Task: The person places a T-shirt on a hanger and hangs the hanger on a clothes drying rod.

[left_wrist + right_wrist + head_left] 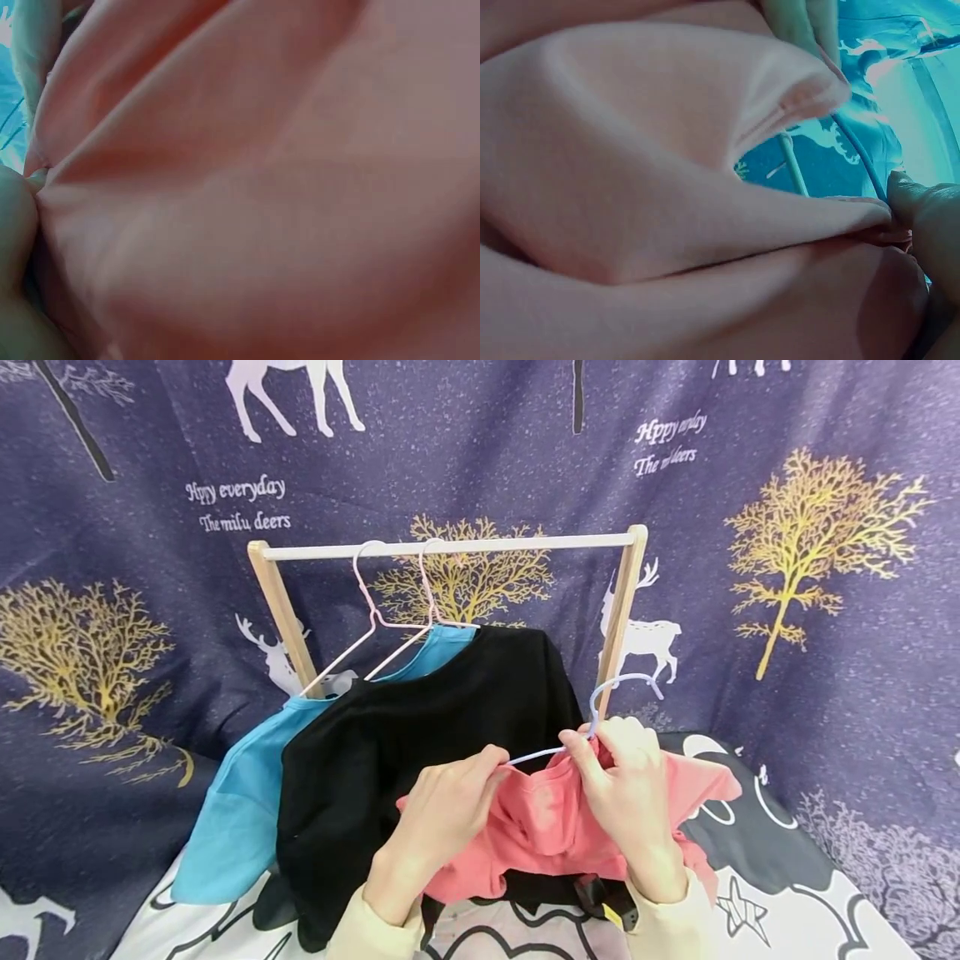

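A pink shirt (540, 818) is bunched on a pale blue clothes hanger (600, 693), held before the rack. My left hand (442, 806) pinches the shirt's left shoulder where the hanger's arm enters the cloth. With thumb and fingers, my right hand (630, 785) grips the collar and the hanger just below its hook. In the left wrist view, pink cloth (247, 180) fills most of the frame. The neck opening shows in the right wrist view, with the right thumb (934, 210) against the hanger and cloth. The hanger's lower part is hidden inside the shirt.
Behind the hands stands a small wooden rack with a white rail (517, 543). On it hang a blue shirt (240, 810) and a black shirt (420, 735) on pink hangers (367, 593). A patterned sheet (795, 893) lies beneath; a dark printed curtain (825, 710) closes the back.
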The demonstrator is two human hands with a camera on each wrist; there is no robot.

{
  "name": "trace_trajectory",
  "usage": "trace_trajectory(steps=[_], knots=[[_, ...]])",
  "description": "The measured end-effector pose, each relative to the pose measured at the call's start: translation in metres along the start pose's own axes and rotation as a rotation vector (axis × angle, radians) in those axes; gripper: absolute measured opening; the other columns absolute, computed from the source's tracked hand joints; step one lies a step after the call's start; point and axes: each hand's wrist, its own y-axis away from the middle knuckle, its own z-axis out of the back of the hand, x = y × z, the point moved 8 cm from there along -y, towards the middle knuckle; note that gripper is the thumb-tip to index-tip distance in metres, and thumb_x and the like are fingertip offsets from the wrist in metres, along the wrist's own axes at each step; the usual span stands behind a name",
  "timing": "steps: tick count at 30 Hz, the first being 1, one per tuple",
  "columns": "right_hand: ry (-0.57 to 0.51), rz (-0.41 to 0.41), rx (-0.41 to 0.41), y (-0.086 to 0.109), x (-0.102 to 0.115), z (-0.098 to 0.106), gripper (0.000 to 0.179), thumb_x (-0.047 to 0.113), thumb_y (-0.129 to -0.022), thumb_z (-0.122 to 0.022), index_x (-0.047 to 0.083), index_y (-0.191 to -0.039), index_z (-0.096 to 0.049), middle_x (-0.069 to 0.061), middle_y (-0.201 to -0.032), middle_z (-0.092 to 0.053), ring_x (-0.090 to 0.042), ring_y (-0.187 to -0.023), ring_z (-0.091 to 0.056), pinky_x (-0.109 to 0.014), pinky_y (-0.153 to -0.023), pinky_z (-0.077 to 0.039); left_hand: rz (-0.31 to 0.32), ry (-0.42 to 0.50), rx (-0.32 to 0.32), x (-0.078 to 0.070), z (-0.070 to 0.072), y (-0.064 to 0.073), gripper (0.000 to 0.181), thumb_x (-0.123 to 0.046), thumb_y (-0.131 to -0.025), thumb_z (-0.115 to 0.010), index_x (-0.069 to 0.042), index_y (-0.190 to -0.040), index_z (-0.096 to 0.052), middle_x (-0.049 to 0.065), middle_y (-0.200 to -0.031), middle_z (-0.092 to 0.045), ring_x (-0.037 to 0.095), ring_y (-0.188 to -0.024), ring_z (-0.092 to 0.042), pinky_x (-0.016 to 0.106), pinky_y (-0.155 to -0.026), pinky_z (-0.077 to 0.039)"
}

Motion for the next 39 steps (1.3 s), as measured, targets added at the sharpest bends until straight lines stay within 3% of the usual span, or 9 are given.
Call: trace_trajectory(steps=[6, 12, 18, 23, 27, 34, 39], knots=[[-0.022, 0.043, 0.010, 0.001, 0.013, -0.010, 0.048, 0.049, -0.095, -0.059, 0.013, -0.063, -0.052, -0.001, -0.066, -0.052, -0.024, -0.065, -0.051, -0.037, -0.066, -0.034, 0.038, -0.023, 0.001, -0.009, 0.002, -0.003, 0.016, -0.015, -0.091, -0.070, -0.014, -0.103, -0.059, -0.006, -0.070, -0.057, 0.006, -0.052, -0.049, 0.019, -0.050, -0.045], [-0.071, 0.079, 0.068, 0.011, 0.027, -0.034, 0.043, 0.048, -0.096, -0.057, 0.012, -0.072, -0.061, 0.000, -0.066, -0.047, -0.020, -0.066, -0.049, -0.034, -0.064, -0.034, 0.087, -0.121, -0.029, -0.016, 0.002, 0.003, 0.012, -0.020, -0.094, -0.065, -0.014, -0.090, -0.055, -0.005, -0.063, -0.045, 0.008, -0.050, -0.045, 0.020, -0.044, -0.039], [-0.098, 0.058, 0.153, 0.016, 0.025, -0.046, 0.035, 0.043, -0.097, -0.059, 0.012, -0.084, -0.069, 0.003, -0.072, -0.055, -0.017, -0.072, -0.050, -0.031, -0.066, -0.039, 0.112, -0.071, -0.016, -0.005, -0.001, 0.007, 0.011, -0.020, -0.095, -0.065, -0.015, -0.092, -0.055, -0.007, -0.063, -0.043, 0.005, -0.050, -0.041, 0.018, -0.045, -0.037], [-0.142, 0.124, 0.197, 0.016, 0.021, -0.048, 0.012, 0.019, -0.091, -0.069, 0.008, -0.096, -0.072, 0.002, -0.083, -0.064, -0.015, -0.077, -0.058, -0.030, -0.070, -0.048, 0.135, -0.038, 0.009, 0.005, -0.004, 0.010, 0.006, -0.021, -0.095, -0.065, -0.018, -0.097, -0.060, -0.009, -0.067, -0.049, 0.003, -0.054, -0.045, 0.018, -0.050, -0.043], [-0.158, 0.099, 0.228, 0.015, 0.012, -0.045, 0.006, 0.009, -0.088, -0.069, 0.011, -0.093, -0.072, 0.003, -0.084, -0.066, -0.013, -0.078, -0.062, -0.028, -0.072, -0.050, 0.150, -0.020, 0.024, 0.011, -0.005, 0.011, 0.007, -0.020, -0.095, -0.065, -0.019, -0.101, -0.062, -0.009, -0.071, -0.055, 0.003, -0.055, -0.047, 0.018, -0.053, -0.046], [-0.033, 0.049, 0.210, 0.012, -0.004, -0.038, 0.017, 0.018, -0.092, -0.066, 0.019, -0.075, -0.068, 0.010, -0.068, -0.058, -0.010, -0.058, -0.053, -0.030, -0.056, -0.042, 0.190, 0.016, 0.017, 0.023, -0.002, 0.014, 0.010, -0.019, -0.095, -0.066, -0.020, -0.104, -0.063, -0.009, -0.077, -0.060, 0.005, -0.059, -0.052, 0.022, -0.058, -0.050], [0.026, 0.037, 0.195, 0.010, -0.008, -0.034, 0.025, 0.021, -0.093, -0.065, 0.020, -0.068, -0.061, 0.011, -0.061, -0.049, -0.010, -0.053, -0.047, -0.030, -0.052, -0.038, 0.218, 0.027, 0.009, 0.031, 0.000, 0.016, 0.009, -0.020, -0.095, -0.065, -0.021, -0.103, -0.063, -0.010, -0.080, -0.062, 0.007, -0.061, -0.054, 0.025, -0.059, -0.050]])
